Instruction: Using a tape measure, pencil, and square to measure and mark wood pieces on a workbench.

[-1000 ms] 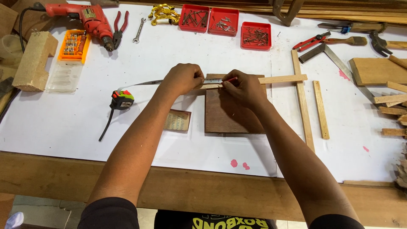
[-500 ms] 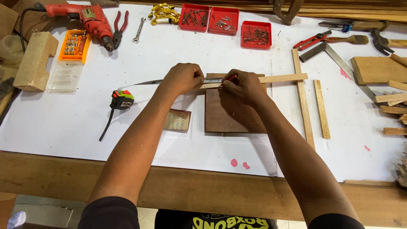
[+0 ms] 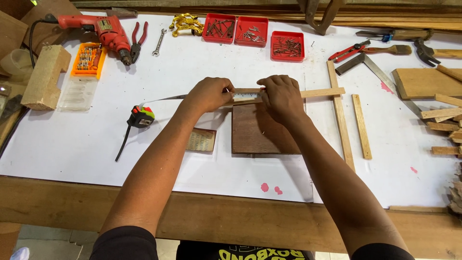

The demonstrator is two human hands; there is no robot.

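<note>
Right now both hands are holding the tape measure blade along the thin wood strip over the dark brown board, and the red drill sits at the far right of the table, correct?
Not quite. The head view shows the red drill at the far left, not right. The rest stands: the left hand and right hand hold the tape measure blade along the thin wood strip over the dark brown board.

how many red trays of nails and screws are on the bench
3. All sit in the far row: one square red plastic tray at left, a second touching its right side, and a third apart, further right and slightly nearer. None seems hidden.
</note>
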